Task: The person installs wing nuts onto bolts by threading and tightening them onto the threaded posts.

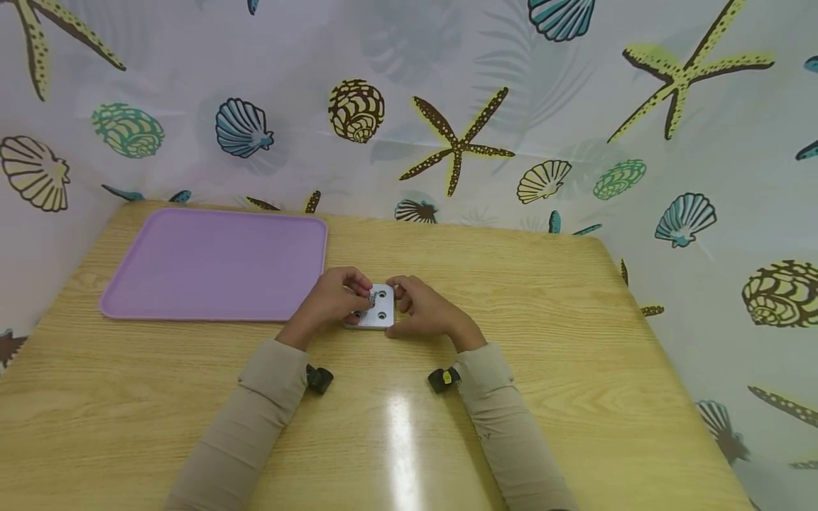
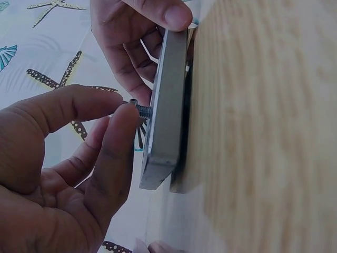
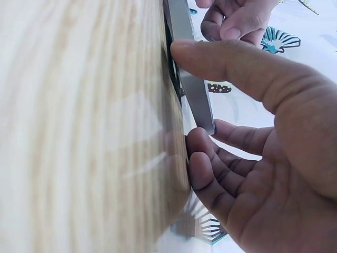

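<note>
A flat silver metal plate (image 1: pixel 387 305) with several round holes lies on the wooden table between the two hands. My left hand (image 1: pixel 334 295) pinches a small threaded screw (image 2: pixel 144 111) between thumb and index finger. In the left wrist view the screw's tip meets the plate's upper face; how deep it sits is hidden. With thumb at the near edge and fingers at the far side, my right hand (image 1: pixel 427 309) grips the right end of the plate (image 3: pixel 196 97). A narrow dark strip shows beneath the plate.
A purple tray (image 1: pixel 217 264) lies on the table (image 1: pixel 549 341) at the back left, its right edge close beside the left hand. A white curtain (image 1: pixel 409 64) printed with shells and starfish hangs behind the table and along its sides.
</note>
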`<action>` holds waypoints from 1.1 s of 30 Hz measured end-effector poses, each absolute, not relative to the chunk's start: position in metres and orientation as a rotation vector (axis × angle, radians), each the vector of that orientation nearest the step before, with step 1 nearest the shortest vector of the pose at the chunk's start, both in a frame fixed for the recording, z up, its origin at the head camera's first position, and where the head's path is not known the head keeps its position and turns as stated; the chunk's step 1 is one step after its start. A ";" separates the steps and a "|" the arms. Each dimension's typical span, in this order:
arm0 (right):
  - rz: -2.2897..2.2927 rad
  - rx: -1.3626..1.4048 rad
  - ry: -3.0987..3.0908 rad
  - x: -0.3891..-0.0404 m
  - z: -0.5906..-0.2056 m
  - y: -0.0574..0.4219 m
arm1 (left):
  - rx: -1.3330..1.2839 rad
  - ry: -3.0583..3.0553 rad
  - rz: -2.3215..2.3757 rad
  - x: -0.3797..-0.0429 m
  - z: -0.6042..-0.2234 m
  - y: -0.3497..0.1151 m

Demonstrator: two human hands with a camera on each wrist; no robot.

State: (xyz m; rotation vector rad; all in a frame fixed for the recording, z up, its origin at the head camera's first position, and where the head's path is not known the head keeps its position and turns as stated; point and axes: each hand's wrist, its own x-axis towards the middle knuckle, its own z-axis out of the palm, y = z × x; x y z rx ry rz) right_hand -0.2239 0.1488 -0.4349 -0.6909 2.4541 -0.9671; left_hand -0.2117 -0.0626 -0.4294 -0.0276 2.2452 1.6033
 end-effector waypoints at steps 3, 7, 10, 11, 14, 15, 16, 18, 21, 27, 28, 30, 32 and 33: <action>-0.964 -0.688 2.457 -0.223 -0.435 0.149 | -0.023 2.249 1.604 -0.212 -0.429 -0.063; -0.960 -0.690 2.461 -0.223 -0.434 0.148 | -0.024 2.247 1.617 -0.212 -0.429 -0.065; -0.961 -0.693 2.463 -0.223 -0.434 0.148 | -0.026 2.258 1.624 -0.212 -0.430 -0.066; -0.962 -0.693 2.463 -0.223 -0.434 0.148 | -0.023 2.268 1.621 -0.212 -0.430 -0.067; -0.959 -0.690 2.464 -0.223 -0.434 0.148 | -0.021 2.307 1.601 -0.211 -0.429 -0.068; -0.959 -0.689 2.464 -0.223 -0.434 0.148 | -0.022 2.319 1.593 -0.211 -0.429 -0.068; -0.961 -0.687 2.464 -0.223 -0.434 0.148 | -0.024 2.326 1.587 -0.210 -0.429 -0.068; -0.962 -0.685 2.462 -0.223 -0.434 0.148 | -0.021 2.334 1.575 -0.209 -0.428 -0.067; -0.968 -0.683 2.459 -0.223 -0.434 0.148 | -0.011 2.323 1.565 -0.209 -0.427 -0.066; -0.969 -0.677 2.456 -0.224 -0.436 0.148 | 0.046 2.274 1.556 -0.209 -0.426 -0.067; -0.969 -0.677 2.455 -0.224 -0.436 0.148 | 0.057 2.268 1.551 -0.210 -0.426 -0.067; -0.967 -0.679 2.454 -0.224 -0.436 0.148 | 0.075 2.262 1.537 -0.211 -0.426 -0.067; -0.964 -0.682 2.453 -0.224 -0.436 0.148 | 0.084 2.267 1.525 -0.211 -0.427 -0.067; -0.963 -0.684 2.453 -0.224 -0.436 0.148 | 0.082 2.268 1.522 -0.211 -0.427 -0.067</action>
